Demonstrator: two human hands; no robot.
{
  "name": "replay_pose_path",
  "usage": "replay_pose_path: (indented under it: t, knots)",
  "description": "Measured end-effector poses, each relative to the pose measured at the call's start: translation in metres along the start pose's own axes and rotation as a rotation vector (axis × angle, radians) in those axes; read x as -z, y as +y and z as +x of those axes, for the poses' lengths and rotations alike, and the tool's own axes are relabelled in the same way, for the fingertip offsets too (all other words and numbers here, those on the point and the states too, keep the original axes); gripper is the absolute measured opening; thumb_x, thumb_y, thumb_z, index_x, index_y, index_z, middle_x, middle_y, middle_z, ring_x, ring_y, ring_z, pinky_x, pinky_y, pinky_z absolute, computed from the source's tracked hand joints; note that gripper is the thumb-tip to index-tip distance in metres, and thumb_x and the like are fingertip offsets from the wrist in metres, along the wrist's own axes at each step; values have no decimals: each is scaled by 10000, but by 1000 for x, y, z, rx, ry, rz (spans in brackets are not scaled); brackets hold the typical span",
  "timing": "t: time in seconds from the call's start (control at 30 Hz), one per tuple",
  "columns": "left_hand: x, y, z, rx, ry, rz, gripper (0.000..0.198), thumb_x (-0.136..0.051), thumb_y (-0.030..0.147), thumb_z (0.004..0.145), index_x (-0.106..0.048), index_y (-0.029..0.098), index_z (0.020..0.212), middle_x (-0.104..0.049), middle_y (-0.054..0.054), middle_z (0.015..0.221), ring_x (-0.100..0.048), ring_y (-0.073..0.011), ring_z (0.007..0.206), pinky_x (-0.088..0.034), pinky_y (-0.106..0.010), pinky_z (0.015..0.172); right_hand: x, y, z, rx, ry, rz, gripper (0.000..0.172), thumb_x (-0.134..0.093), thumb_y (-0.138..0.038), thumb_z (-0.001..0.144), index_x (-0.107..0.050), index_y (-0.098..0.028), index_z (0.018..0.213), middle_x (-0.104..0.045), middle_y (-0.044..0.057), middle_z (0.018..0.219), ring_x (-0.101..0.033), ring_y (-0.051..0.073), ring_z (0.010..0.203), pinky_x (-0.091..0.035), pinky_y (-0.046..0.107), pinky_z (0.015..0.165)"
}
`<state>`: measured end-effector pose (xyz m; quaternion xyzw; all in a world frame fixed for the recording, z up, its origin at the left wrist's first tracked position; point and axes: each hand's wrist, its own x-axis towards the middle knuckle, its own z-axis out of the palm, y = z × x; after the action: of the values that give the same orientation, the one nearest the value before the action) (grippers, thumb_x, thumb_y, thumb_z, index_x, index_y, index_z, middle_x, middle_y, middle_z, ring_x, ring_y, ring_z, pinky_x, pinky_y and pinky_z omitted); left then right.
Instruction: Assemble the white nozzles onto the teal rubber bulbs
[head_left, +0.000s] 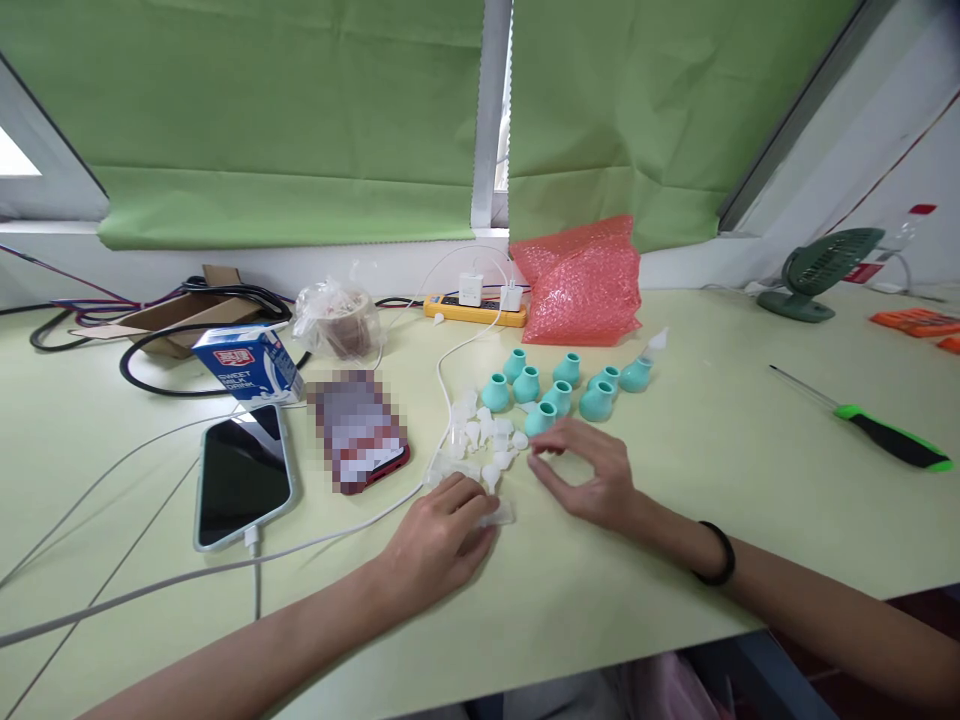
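Note:
My left hand (pixel 446 530) rests on the table with its fingers closed on a clear plastic piece (pixel 501 515), whose end shows past the fingertips. My right hand (pixel 592 475) hovers just in front of the nearest teal bulb (pixel 540 420). Its thumb and forefinger curve towards each other with a small gap, and nothing shows between them. Between the hands and beyond lies a loose pile of small translucent white nozzle-like pieces (pixel 484 432). Several teal bulbs (pixel 598 401) stand with their open necks up behind it. One teal bulb (pixel 636 374) at the right has a white tip (pixel 658 341) at its neck.
A phone in a red case (pixel 364 430), a charging phone (pixel 246 475) and a blue milk carton (pixel 247 362) lie to the left. A white cable (pixel 360 525) crosses the table. Behind are a yellow power strip (pixel 480 312) and red bubble wrap (pixel 581 285); right, a screwdriver (pixel 885 435) and green fan (pixel 817 275).

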<state>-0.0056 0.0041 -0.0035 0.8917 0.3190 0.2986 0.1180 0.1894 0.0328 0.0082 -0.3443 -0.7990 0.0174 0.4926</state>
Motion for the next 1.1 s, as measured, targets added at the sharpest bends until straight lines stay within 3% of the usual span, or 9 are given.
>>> replay_pose_path:
  t: [0.1, 0.23, 0.37, 0.47, 0.6, 0.77, 0.87, 1.0, 1.1]
  knots:
    - [2, 3, 1, -40, -24, 55, 128, -448, 117, 741, -560, 140, 799, -580, -79, 744, -519, -169, 697, -463, -277, 592, 9, 12, 6, -56, 41, -259, 156, -553, -246, 713, -543, -177, 853, -570, 30, 683, -495, 124, 547, -414, 253, 528]
    - [2, 4, 1, -31, -29, 80, 100, -445, 122, 727, -543, 146, 731, -572, -71, 702, -497, -166, 663, -452, -275, 565, 10, 24, 6, -166, -106, -530, 274, -548, -360, 704, -541, -160, 892, -570, 4, 622, -474, 102, 454, -324, 225, 450]
    - [1, 2, 0, 48, 28, 56, 84, -478, 137, 730, -525, 154, 798, -582, -55, 731, -505, -178, 730, -459, -295, 630, 6, 29, 2, -202, -191, -600, 274, -555, -389, 689, -537, -157, 833, -573, -8, 604, -496, 108, 465, -261, 215, 418]
    - [1, 2, -2, 63, 100, 14, 216, -459, 124, 779, -487, 168, 988, -586, -53, 840, -519, -165, 800, -457, -273, 682, 6, 28, 4, -164, -171, -583, 187, -532, -345, 712, -520, -162, 752, -581, 1, 665, -490, 94, 484, -255, 211, 420]
    - [0, 4, -4, 80, 159, -70, 350, -413, 118, 816, -384, 187, 1158, -544, -71, 977, -537, -136, 828, -456, -251, 717, 11, 19, 7, -118, -113, -497, 152, -530, -298, 700, -470, -167, 653, -488, -25, 541, -439, 84, 468, -278, 207, 438]
    - [3, 8, -1, 135, 204, -202, 215, -453, 132, 803, -491, 187, 1007, -583, -58, 946, -552, -146, 864, -458, -274, 754, 13, 7, 6, -104, -283, -169, 149, -549, -225, 647, -418, -180, 700, -346, -80, 483, -343, 58, 421, -295, 188, 441]
    - [7, 9, 2, 158, 281, -284, 128, -543, 162, 763, -541, 176, 890, -610, -54, 892, -557, -161, 860, -459, -302, 774, 14, 4, 6, -181, -388, -27, 285, -577, -228, 631, -413, -180, 860, -318, -90, 510, -332, 63, 439, -299, 188, 441]
    - [9, 8, 4, 228, 405, -373, 121, -628, 209, 694, -569, 160, 788, -578, -35, 748, -547, -143, 706, -486, -263, 619, 14, 6, 9, -258, -409, 20, 317, -640, -264, 591, -483, -175, 851, -388, -57, 584, -380, 72, 492, -353, 206, 468]
    - [7, 8, 2, 328, 391, -482, 123, -625, 196, 690, -567, 162, 792, -575, -14, 727, -537, -111, 640, -493, -220, 570, 14, 10, 10, -353, -431, 88, 397, -649, -262, 588, -491, -173, 941, -425, -41, 640, -404, 68, 492, -374, 199, 444]
